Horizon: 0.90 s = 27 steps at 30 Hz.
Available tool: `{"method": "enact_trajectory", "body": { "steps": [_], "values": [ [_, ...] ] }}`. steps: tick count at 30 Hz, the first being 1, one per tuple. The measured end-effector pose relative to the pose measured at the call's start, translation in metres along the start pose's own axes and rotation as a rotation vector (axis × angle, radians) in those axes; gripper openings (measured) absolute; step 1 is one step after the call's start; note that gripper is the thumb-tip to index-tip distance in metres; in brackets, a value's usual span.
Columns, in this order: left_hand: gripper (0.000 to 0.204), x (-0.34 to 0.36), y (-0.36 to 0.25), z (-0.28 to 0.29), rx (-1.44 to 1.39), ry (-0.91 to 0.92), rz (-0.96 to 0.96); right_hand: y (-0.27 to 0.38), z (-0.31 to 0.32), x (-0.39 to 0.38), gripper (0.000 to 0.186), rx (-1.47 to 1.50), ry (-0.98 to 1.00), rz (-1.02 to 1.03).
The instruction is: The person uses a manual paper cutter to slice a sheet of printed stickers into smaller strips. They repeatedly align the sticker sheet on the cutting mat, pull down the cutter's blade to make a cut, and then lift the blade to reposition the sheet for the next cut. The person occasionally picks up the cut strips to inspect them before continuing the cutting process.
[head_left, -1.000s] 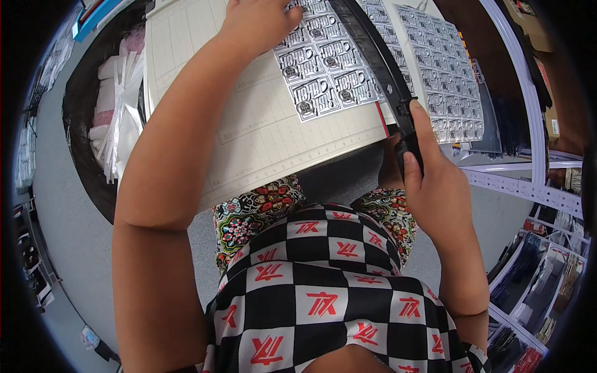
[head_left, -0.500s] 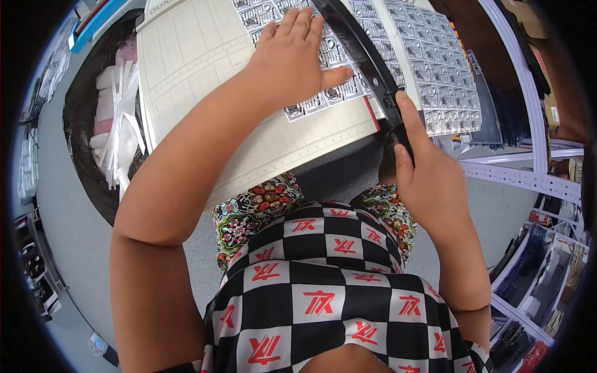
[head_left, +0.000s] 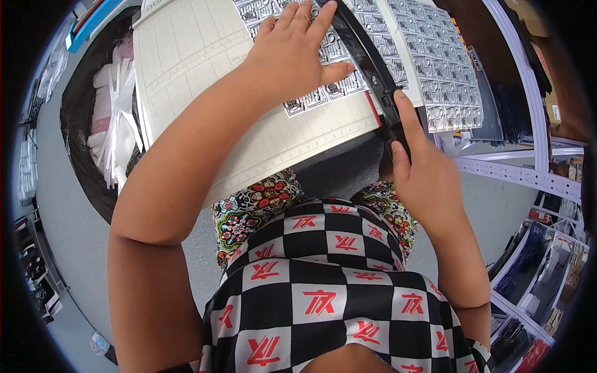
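Note:
A cream paper cutter with ruled lines lies in front of me, tilted in view. On its bed is a sheet printed with black-and-white stickers. My left hand presses flat on that sheet, fingers spread, its index fingertip close to the cutter's long black blade arm. My right hand grips the near end of the arm, index finger and thumb along the handle. The arm lies low across the sheet. A printed strip shows to its right. The handle's underside is hidden by my fingers.
More printed sheets lie right of the cutter. At the left a black bag holds white paper offcuts. A pale metal rack stands at the right, with shelves of packaged goods below. My patterned trousers are under the near edge.
My left index finger has spread to the right, away from its neighbours and toward the blade arm. The view has shifted slightly. My right hand keeps its grip on the handle.

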<state>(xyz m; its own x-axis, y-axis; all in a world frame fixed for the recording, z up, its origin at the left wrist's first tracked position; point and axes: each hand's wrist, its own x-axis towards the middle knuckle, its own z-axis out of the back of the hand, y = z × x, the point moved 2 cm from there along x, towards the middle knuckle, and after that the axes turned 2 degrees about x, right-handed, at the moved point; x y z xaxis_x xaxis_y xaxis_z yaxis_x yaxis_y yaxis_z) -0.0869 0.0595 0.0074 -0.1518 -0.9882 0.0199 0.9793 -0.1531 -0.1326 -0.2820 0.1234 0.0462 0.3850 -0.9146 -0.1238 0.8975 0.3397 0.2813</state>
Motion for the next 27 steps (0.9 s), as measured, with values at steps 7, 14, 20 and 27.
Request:
{"method": "enact_trajectory", "body": {
  "steps": [7,14,20,27],
  "values": [
    [0.080,0.001,0.001,0.000,-0.015,0.010,0.000,0.000,-0.001,0.000,0.055,0.007,0.021,-0.012],
    [0.079,0.000,-0.002,0.000,0.009,0.000,0.015,-0.001,-0.004,-0.001,0.058,-0.052,-0.092,0.079],
    [0.078,0.003,0.001,-0.006,0.039,0.009,0.017,-0.001,-0.004,-0.001,0.058,-0.054,-0.082,0.080],
    [0.078,0.000,0.000,-0.002,0.022,-0.007,0.006,0.000,-0.002,0.000,0.055,0.008,0.006,-0.016]
  ]
}}
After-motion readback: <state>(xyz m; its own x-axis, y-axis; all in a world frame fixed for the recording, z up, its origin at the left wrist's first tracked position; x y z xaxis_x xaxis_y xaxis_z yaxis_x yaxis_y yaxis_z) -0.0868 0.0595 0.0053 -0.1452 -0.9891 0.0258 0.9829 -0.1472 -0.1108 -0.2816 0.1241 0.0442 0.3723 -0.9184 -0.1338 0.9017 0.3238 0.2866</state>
